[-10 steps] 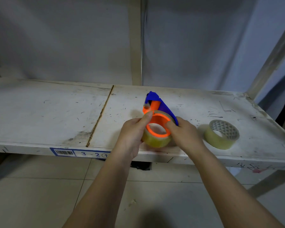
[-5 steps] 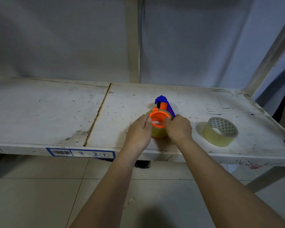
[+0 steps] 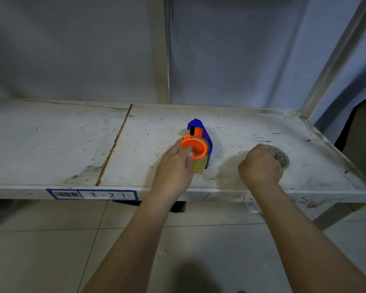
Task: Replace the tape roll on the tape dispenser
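A blue and orange tape dispenser [image 3: 199, 132] lies on the white shelf [image 3: 51, 144], with a yellowish tape roll [image 3: 200, 166] around its orange hub [image 3: 199, 145]. My left hand [image 3: 173, 168] grips that roll and hub from the near left, thumb on the orange rim. A second, loose tape roll [image 3: 281, 157] lies to the right. My right hand [image 3: 260, 166] is curled over it and hides most of it; only its far right edge shows.
The shelf's front edge carries a blue label reading 3-2 [image 3: 92, 194]. A seam [image 3: 114, 144] runs across the shelf to the left. Upright posts stand at the back middle [image 3: 160, 60] and right [image 3: 334, 60]. Tiled floor lies below.
My right hand has left the dispenser and moved right onto the loose roll. My left hand stays on the dispenser, which now lies lower on the shelf.
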Tool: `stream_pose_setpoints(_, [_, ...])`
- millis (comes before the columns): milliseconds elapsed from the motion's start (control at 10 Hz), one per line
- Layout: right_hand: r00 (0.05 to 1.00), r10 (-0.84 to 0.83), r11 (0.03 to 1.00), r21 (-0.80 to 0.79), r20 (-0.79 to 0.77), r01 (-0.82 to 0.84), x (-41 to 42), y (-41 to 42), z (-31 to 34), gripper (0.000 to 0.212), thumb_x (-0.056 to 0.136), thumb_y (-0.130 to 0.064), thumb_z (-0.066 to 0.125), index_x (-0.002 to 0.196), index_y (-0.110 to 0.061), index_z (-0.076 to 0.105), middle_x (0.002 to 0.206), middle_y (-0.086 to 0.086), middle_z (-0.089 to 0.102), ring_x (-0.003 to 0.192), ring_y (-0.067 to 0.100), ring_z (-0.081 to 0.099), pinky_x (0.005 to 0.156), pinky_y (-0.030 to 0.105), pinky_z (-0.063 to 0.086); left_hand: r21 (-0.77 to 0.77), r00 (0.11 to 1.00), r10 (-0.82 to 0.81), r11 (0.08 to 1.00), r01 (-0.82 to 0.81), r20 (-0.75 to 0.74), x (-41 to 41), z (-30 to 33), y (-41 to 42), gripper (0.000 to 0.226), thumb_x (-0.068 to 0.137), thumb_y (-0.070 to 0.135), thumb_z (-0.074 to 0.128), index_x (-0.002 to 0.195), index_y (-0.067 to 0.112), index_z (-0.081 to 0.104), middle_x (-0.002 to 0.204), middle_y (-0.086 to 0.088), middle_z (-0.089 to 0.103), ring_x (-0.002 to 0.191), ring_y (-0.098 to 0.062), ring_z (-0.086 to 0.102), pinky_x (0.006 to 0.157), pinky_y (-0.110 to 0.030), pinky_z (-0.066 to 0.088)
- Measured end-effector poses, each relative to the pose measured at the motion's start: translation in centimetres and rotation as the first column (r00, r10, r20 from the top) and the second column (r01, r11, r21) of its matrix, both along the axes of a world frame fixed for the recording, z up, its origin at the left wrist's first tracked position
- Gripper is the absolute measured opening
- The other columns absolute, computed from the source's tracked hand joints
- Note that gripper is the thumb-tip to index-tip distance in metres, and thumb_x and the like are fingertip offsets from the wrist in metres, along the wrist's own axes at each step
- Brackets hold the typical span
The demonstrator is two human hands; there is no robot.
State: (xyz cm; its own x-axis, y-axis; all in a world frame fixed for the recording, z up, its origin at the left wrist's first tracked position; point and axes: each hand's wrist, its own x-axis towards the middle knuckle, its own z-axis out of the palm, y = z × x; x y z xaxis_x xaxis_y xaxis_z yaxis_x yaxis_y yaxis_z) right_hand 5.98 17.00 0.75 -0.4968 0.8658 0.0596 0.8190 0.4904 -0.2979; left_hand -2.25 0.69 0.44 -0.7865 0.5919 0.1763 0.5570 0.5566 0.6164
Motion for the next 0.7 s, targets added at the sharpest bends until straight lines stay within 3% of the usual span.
stream_pose_setpoints(100, [1.0, 0.024, 1.0, 0.02, 0.002, -0.024, 0.5, 0.2, -0.8, 0.028, 0.085, -0.001, 0.047, 0.111, 0.003, 0.055, 0.105, 0.023, 0.066, 0.095, 0.04, 0.064, 0.07, 0.036, 0.048, -0.047, 0.998, -0.017, 0.999, 0.014, -0.059, 0.1, -0.4, 0.2, 0.031, 0.097, 0.017, 0.041, 0.121, 0.008, 0.059, 0.145, -0.012, 0.043, 0.13, -0.029, 0.041, 0.1, -0.034, 0.036])
stream_pose_setpoints(200, [0.991, 0.11, 0.991, 0.09, -0.077, -0.103, 0.2, -0.3, -1.2, 0.023, 0.086, 0.001, 0.048, 0.104, 0.0, 0.062, 0.097, 0.023, 0.068, 0.087, 0.038, 0.066, 0.065, 0.033, 0.047, -0.052, 0.997, -0.017, 0.999, 0.014, -0.07, -0.1, -0.8, 0.3, 0.031, 0.096, 0.02, 0.042, 0.121, 0.013, 0.061, 0.146, -0.012, 0.043, 0.132, -0.031, 0.039, 0.106, -0.042, 0.037])
stream_pose_setpoints(300, [0.961, 0.244, 0.964, 0.142, -0.133, -0.225, -0.7, -1.1, -1.3, 0.028, 0.087, -0.001, 0.049, 0.112, -0.004, 0.062, 0.101, 0.02, 0.068, 0.09, 0.038, 0.065, 0.069, 0.033, 0.047, -0.086, 0.998, -0.007, 0.996, 0.001, -0.066, -0.1, -0.9, 0.3, 0.034, 0.097, 0.021, 0.042, 0.127, 0.017, 0.057, 0.149, -0.011, 0.039, 0.138, -0.03, 0.033, 0.111, -0.041, 0.031])
stream_pose_setpoints(500, [0.945, 0.299, 0.951, 0.12, -0.132, -0.285, -1.4, -1.5, -1.9, 0.026, 0.087, -0.004, 0.052, 0.111, -0.005, 0.062, 0.105, 0.02, 0.067, 0.091, 0.038, 0.064, 0.071, 0.034, 0.049, -0.11, 0.996, -0.01, 0.994, 0.0, -0.092, -0.3, -1.1, 0.3, 0.036, 0.097, 0.026, 0.042, 0.131, 0.022, 0.054, 0.149, -0.007, 0.04, 0.137, -0.029, 0.035, 0.11, -0.045, 0.034])
stream_pose_setpoints(700, [0.958, 0.244, 0.966, 0.129, -0.15, -0.226, -0.2, -1.8, -1.8, 0.046, 0.086, -0.004, 0.058, 0.131, -0.008, 0.048, 0.138, 0.017, 0.046, 0.101, 0.038, 0.061, 0.078, 0.037, 0.051, -0.08, 0.99, 0.001, 0.997, -0.012, -0.138, 0.2, -1.1, 0.2, 0.036, 0.097, 0.024, 0.043, 0.131, 0.02, 0.053, 0.149, -0.009, 0.04, 0.135, -0.031, 0.035, 0.109, -0.045, 0.034])
